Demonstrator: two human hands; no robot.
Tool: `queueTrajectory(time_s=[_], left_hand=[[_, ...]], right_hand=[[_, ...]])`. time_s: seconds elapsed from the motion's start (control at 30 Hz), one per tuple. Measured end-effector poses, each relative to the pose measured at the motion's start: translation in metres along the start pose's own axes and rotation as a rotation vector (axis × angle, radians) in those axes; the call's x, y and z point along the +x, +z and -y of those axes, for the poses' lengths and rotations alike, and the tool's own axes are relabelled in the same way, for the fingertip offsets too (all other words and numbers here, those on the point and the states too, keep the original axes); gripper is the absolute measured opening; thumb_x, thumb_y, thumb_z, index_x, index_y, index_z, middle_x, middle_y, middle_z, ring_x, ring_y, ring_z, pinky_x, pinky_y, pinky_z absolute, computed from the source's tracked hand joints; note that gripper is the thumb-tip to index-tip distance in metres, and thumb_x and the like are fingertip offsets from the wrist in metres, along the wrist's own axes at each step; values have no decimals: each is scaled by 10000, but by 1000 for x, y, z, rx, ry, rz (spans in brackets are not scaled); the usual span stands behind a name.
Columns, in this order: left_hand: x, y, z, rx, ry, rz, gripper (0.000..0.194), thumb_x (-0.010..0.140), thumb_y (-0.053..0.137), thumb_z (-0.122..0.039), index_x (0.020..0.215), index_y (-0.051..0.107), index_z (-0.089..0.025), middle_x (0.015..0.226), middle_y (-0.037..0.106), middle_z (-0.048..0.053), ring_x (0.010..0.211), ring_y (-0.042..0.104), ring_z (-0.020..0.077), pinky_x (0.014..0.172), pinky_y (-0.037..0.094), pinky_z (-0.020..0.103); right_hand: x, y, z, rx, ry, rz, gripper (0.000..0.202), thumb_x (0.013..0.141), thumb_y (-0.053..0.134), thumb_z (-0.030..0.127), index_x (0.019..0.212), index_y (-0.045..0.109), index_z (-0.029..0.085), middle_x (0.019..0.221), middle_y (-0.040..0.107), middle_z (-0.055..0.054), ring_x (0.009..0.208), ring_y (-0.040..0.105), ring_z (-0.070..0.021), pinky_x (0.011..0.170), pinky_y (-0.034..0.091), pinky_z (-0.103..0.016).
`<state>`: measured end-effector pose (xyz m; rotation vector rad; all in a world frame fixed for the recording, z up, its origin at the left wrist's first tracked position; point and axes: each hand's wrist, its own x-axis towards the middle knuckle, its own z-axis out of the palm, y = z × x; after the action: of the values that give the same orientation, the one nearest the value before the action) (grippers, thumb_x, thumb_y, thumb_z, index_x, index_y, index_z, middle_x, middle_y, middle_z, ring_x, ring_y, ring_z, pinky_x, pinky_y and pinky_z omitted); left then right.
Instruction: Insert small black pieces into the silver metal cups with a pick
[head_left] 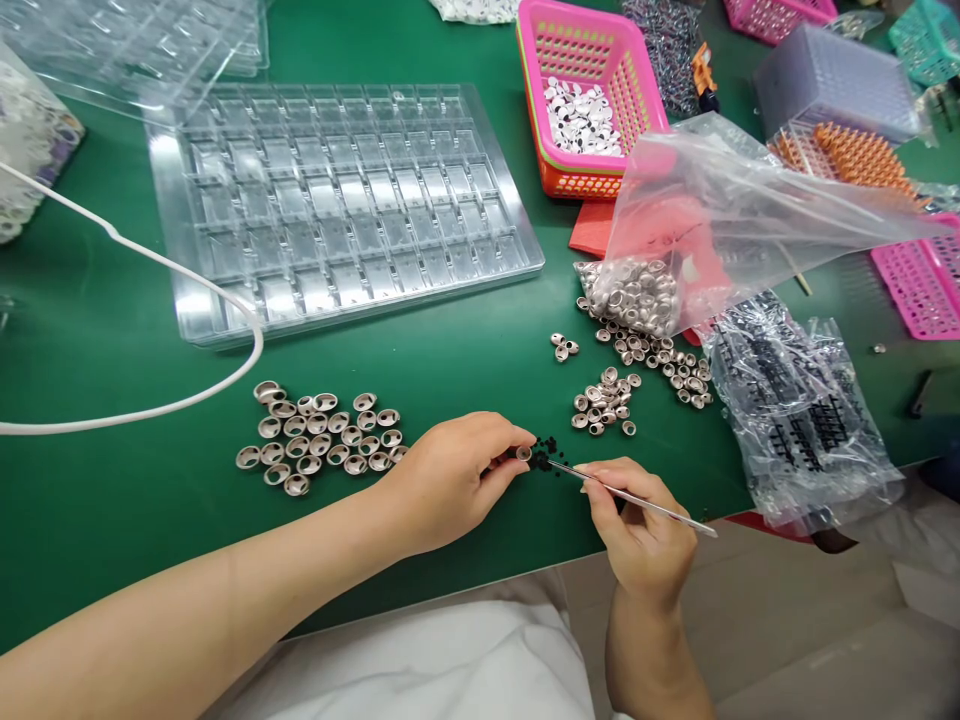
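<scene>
Between thumb and fingers, my left hand [465, 470] pinches a small silvery metal cup [524, 454] with its opening facing up. My right hand [641, 520] holds a thin pointed metal tool [652, 503] like a pen; whether it is tweezers or a pick I cannot tell. Its tip reaches a little pile of tiny black pieces [543, 462] just right of the cup. Left of my left hand lies a group of similar metal cups [319, 445], several with a hole showing. Another cluster of metal cups [604, 402] sits beyond my right hand.
A clear compartment tray [352, 290] lies across the back, with a white cable [187, 270] at its left. To the right are a plastic bag of metal cups [637, 290], a pink basket [529, 60] of white discs and a bag of black parts [806, 430]. The table edge runs near my body.
</scene>
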<state>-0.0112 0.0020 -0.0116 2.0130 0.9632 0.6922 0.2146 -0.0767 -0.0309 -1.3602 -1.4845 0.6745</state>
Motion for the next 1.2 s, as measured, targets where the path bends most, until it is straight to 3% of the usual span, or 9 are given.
queueTrajectory(time_s=[0.17, 0.4, 0.93, 1.2], left_hand=[[-1, -2, -1, 3, -8, -8, 155, 902, 674, -71, 1040, 721, -121, 854, 743, 42, 718, 669, 152, 635, 517, 234], [-2, 0, 1, -15, -7, -5, 160, 910, 667, -83, 1057, 719, -123, 867, 743, 44, 738, 677, 157, 652, 534, 243], [-1, 0, 1, -6, -22, 5, 150, 926, 639, -104, 1052, 707, -147, 877, 746, 38, 751, 678, 159, 671, 533, 247], [-2, 3, 4, -15, -6, -12, 141, 936, 624, -115, 1047, 702, -153, 868, 740, 35, 745, 675, 158, 655, 522, 245]], right_hand=[[0, -1, 1, 28, -6, 46, 338, 833, 686, -13, 1061, 695, 236, 956, 770, -37, 890, 742, -215, 711, 635, -357], [-1, 2, 0, 28, 24, -78, 297, 841, 693, 13, 1028, 707, 244, 928, 758, -24, 886, 747, -214, 722, 636, -355], [0, 1, 0, -28, 3, -20, 246, 865, 694, 68, 1032, 694, 249, 945, 769, -39, 896, 756, -225, 734, 638, -381], [-1, 3, 0, -87, -20, -71, 182, 880, 699, 118, 1005, 685, 250, 897, 766, -36, 841, 755, -220, 706, 645, -392]])
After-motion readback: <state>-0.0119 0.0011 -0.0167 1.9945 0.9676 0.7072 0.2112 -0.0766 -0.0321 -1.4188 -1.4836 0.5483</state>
